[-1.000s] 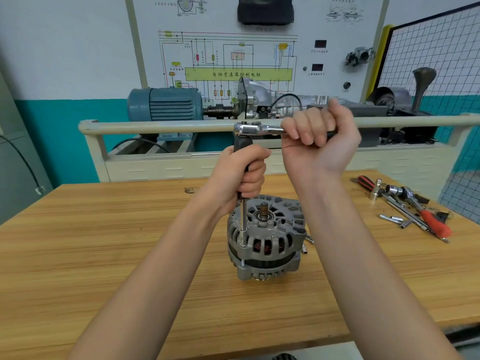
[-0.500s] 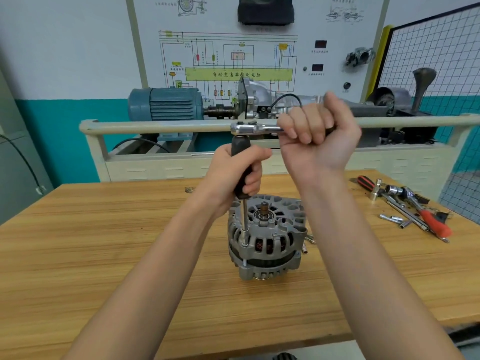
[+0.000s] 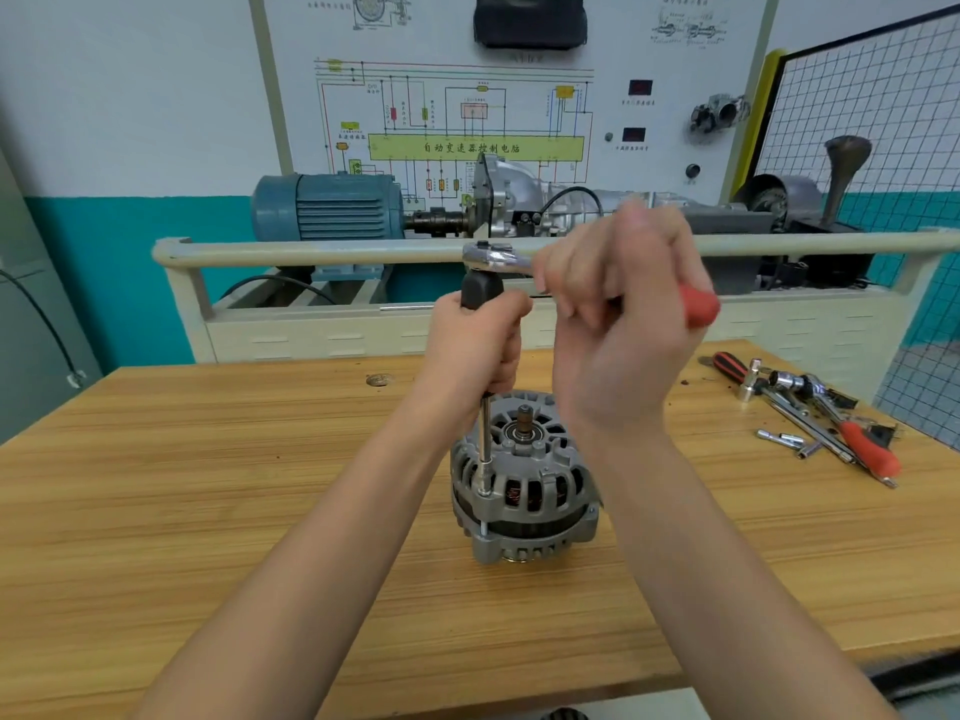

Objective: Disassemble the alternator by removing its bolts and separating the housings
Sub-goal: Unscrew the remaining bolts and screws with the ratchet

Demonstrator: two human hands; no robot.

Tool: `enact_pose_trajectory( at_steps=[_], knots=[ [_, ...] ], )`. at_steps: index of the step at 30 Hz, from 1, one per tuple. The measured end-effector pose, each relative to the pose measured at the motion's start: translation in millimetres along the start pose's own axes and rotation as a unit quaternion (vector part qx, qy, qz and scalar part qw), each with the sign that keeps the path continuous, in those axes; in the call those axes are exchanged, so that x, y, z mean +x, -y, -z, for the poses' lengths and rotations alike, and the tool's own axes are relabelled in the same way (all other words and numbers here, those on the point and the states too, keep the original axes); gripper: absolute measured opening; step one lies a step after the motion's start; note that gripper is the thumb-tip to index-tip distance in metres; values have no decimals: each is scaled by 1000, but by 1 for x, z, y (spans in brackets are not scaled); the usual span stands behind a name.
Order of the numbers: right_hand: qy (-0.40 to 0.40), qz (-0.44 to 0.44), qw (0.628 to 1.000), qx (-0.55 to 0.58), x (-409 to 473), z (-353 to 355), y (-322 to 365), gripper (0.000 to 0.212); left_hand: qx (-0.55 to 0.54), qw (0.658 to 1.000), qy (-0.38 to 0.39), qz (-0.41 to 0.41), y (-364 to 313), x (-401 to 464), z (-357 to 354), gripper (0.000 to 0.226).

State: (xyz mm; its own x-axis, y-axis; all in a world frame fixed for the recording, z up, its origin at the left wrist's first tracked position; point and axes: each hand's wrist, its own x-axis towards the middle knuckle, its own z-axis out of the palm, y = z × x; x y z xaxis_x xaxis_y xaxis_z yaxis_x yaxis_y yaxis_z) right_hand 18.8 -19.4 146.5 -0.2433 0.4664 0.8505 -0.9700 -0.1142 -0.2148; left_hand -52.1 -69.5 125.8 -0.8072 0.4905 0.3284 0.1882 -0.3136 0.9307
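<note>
Alternator (image 3: 524, 480) upright on the surface (image 3: 208, 511): left hand (image 3: 480, 345) grips the extension's black handle over a housing bolt, while the right hand (image 3: 618, 324), blurred, has swung the ratchet (image 3: 496, 257) handle nearer, fingers loosening—bolt presumably backing out.

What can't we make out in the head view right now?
- Bolt head: hidden inside the socket seated on the alternator.
- Right hand: motion-blurred, so its grip on the ratchet is unclear.
- Driver handle: mostly covered by the left hand.
- Loose tools at right: too small to identify.
</note>
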Motion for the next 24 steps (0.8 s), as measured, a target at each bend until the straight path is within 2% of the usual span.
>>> enact_pose_trajectory(
  at_steps=[2,4,6,9,11,13,15,16,18,20,24],
  knots=[
    [41,73,990,-111,-11,-10,2,26,29,998,-48,-26,-1,-3,-7,28],
    [50,87,986,-130,-14,-12,2,24,36,996,-67,-45,0,-4,-8,30],
    [37,52,997,-52,-6,-6,2,32,32,997,-52,-42,1,-4,-3,38],
    [-21,-91,990,107,18,12,2,50,16,998,66,-16,-2,-2,8,40],
    [-97,-202,950,215,33,24,-3,51,-9,990,144,0,-5,1,15,38],
    [-174,-288,888,314,45,35,-11,50,-28,979,199,19,-8,4,16,34],
    [-215,-324,845,366,53,41,-20,51,-61,969,234,53,-9,5,11,34],
    [-222,-327,839,374,54,43,-23,51,-82,964,242,71,-8,4,9,38],
    [-214,-313,849,368,53,42,-22,51,-92,965,232,81,-6,4,6,48],
    [-198,-277,874,347,46,40,-15,50,-65,976,200,63,-6,2,4,52],
    [-111,-163,955,222,22,29,5,52,23,996,86,11,-6,-4,-4,52]
  ],
)
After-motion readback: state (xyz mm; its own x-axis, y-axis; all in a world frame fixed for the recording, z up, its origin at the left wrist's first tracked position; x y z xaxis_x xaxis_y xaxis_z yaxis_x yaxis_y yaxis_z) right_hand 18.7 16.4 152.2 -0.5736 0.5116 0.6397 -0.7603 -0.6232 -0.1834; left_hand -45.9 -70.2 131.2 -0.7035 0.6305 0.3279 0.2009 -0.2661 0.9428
